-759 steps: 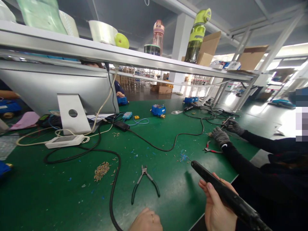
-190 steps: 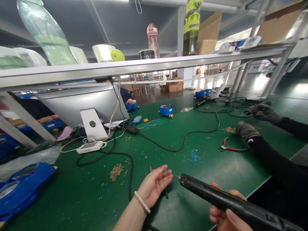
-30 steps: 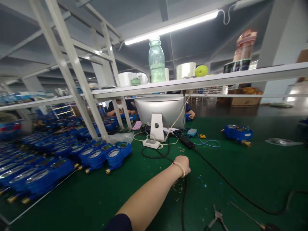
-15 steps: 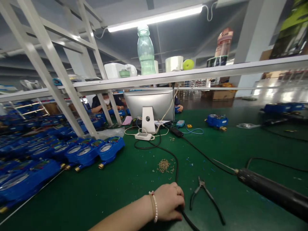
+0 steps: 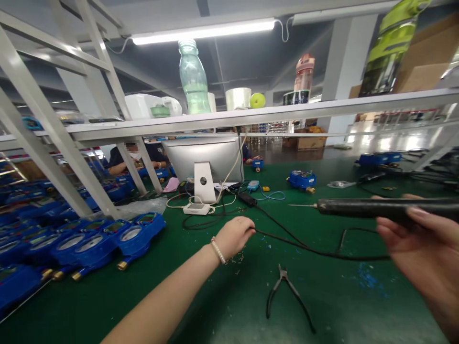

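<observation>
My left hand point(image 5: 234, 236), with a beaded bracelet at the wrist, is closed on a black cable point(image 5: 279, 237) above the middle of the table. My right hand point(image 5: 419, 243) grips a black electric screwdriver point(image 5: 373, 208) at the right, its thin metal bit pointing left. Below and between the hands, black-handled pliers point(image 5: 283, 275) lie spread on the green table. Small brass-coloured screws point(image 5: 236, 260) are scattered under my left wrist, and my forearm hides most of them.
Blue meters point(image 5: 134, 239) stand in rows at the left. A monitor point(image 5: 206, 157) and a white adapter point(image 5: 196, 209) are ahead, under a shelf point(image 5: 265, 114) with bottles. One blue meter point(image 5: 301, 179) stands farther right. A co-worker point(image 5: 134, 155) sits behind the frame.
My right hand has come into view and lifted the electric screwdriver off the table. My left hand has moved forward, raising the cable. The view has turned slightly right.
</observation>
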### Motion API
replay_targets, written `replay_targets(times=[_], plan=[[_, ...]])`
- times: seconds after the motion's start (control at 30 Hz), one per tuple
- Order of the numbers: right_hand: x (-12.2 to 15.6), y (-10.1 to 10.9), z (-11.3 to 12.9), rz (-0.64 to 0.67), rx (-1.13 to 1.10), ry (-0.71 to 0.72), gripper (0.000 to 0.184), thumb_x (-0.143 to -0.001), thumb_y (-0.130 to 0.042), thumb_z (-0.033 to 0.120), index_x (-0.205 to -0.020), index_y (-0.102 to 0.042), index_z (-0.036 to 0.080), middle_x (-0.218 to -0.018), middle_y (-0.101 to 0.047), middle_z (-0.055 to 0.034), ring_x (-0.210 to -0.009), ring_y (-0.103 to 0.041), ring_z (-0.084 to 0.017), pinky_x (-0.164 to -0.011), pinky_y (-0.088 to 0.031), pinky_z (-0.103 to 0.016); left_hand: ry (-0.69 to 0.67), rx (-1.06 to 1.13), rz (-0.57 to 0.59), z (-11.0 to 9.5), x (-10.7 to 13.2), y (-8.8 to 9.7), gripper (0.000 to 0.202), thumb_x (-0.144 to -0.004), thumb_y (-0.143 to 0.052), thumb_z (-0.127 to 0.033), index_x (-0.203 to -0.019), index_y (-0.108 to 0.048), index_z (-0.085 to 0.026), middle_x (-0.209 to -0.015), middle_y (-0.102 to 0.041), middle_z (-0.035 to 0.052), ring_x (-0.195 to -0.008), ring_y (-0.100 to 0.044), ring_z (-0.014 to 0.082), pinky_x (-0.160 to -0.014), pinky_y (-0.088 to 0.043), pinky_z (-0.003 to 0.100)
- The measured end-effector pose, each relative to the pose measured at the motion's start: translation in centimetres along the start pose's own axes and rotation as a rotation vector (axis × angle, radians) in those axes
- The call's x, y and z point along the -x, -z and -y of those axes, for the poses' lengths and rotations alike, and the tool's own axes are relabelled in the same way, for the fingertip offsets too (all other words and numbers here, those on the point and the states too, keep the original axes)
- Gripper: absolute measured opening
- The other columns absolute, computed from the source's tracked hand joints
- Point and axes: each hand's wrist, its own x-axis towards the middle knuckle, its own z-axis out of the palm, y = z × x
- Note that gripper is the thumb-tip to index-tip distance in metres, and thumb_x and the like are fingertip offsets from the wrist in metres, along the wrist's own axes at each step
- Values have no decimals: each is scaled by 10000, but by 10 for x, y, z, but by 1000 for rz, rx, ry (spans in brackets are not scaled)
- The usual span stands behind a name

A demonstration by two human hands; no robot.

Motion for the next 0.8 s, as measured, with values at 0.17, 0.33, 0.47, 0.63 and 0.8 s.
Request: replay_targets(times=[0.17, 0.33, 0.47, 0.63, 0.8], plan=[[-88, -50, -59, 8, 1, -191, 136, -851, -605, 189, -962, -570, 118, -809, -581, 11, -660, -603, -73, -572, -539, -193, 159, -140, 56, 27, -43, -42, 165, -903, -509, -257, -971, -595, -134, -921, -632, 48, -906, -606, 189, -799, -513, 396], [-147, -56, -144, -178, 152, -417, 281, -874, -574, 201, -1142, -514, 139, -1012, -587, -49, -755, -607, -117, -576, -548, -238, 252, -200, 151, 40, -51, -86, 167, -883, -549, -264, -968, -606, -133, -935, -638, 48, -881, -616, 182, -764, -531, 378], [-172, -56, -182, -227, 264, -542, 332, -866, -589, 229, -1178, -502, 156, -1059, -585, -60, -781, -610, -134, -584, -553, -252, 261, -178, 172, 49, -50, -102, 146, -869, -571, -262, -905, -624, -132, -940, -647, 50, -940, -609, 195, -801, -525, 396], [-180, -53, -197, -140, 415, -662, 322, -894, -548, 252, -1197, -493, 156, -1064, -593, -67, -796, -619, -142, -612, -560, -274, 263, -110, 116, 48, -40, -105, 128, -871, -563, -234, -924, -635, -143, -1027, -646, 63, -1030, -583, 212, -869, -501, 432], [-152, -51, -182, 96, 661, -537, 307, -920, -483, 230, -1214, -465, 144, -1038, -608, -72, -736, -626, -125, -612, -544, -261, 301, -41, -7, 39, -11, -81, 231, -861, -569, -228, -1082, -607, -170, -1159, -621, 74, -1121, -544, 225, -933, -474, 444]])
